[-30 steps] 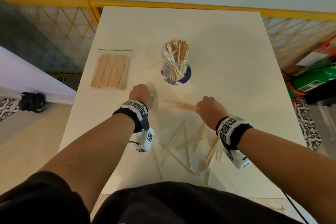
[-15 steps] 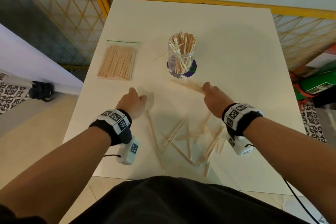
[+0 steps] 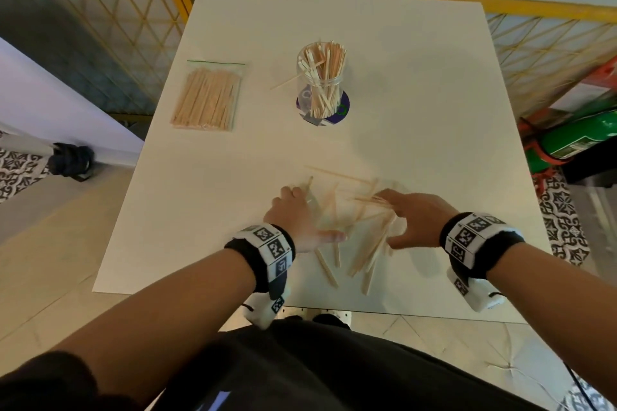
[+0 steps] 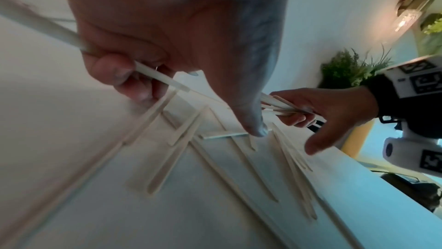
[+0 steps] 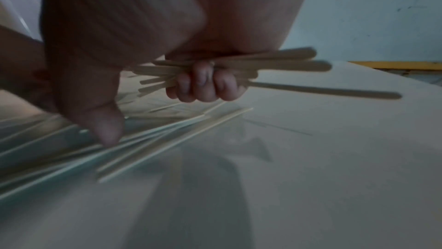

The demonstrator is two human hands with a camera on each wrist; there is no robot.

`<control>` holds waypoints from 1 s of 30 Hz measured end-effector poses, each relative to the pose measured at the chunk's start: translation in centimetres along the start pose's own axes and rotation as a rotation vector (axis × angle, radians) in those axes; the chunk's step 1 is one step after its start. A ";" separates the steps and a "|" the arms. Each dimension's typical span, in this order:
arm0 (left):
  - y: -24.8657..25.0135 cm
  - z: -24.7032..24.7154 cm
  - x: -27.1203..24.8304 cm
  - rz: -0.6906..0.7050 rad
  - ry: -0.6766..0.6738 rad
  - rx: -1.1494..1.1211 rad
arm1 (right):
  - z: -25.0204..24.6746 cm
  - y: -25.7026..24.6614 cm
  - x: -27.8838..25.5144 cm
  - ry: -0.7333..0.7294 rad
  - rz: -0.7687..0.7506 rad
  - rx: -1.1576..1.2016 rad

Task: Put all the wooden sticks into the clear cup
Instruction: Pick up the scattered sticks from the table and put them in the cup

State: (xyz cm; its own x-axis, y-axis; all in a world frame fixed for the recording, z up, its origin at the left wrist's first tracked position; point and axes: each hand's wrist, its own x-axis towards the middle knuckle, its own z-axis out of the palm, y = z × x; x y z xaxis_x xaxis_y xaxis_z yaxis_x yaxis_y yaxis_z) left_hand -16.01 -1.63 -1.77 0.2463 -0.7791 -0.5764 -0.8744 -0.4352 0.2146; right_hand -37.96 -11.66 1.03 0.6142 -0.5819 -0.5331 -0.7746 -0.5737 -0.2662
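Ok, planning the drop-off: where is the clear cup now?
In the head view the clear cup stands upright at the table's far middle, right of the bagged sticks, beyond both hands.

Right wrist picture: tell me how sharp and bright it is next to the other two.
Right wrist view: dim, with the right hand and the sticks it grips soft. Left wrist view: brighter, but the loose sticks on the table smear. Head view: brightest; the cup is crisp, the hands blurred.
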 end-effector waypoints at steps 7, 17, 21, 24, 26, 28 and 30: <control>3.1 -0.3 -0.3 0.057 0.060 -0.089 | 0.1 -0.1 0.8 -0.205 0.013 -0.139; 1.2 -1.5 0.8 0.178 0.061 -0.237 | -0.8 0.4 1.0 -0.045 0.041 -0.088; 0.0 -2.2 1.5 0.256 0.057 -0.137 | -0.2 0.5 1.6 0.046 0.054 -0.138; -1.2 -2.4 2.4 0.265 0.067 0.027 | 0.0 0.7 1.5 0.103 0.044 -0.170; -1.7 -2.2 2.6 0.250 0.099 0.147 | 0.3 0.7 1.3 0.123 0.036 -0.172; -1.9 -1.7 2.5 0.217 0.124 0.264 | 0.7 0.7 1.3 0.113 0.017 -0.155; -1.6 -1.4 2.1 0.162 0.142 0.318 | 1.1 0.6 1.2 0.105 -0.016 -0.161</control>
State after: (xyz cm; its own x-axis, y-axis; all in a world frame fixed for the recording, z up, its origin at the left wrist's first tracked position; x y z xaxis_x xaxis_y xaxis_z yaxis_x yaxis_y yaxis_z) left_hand -13.48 -3.14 -2.20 0.1306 -0.8905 -0.4358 -0.9872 -0.1574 0.0257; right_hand -37.86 -12.04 -0.61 0.6455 -0.6239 -0.4405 -0.7354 -0.6634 -0.1379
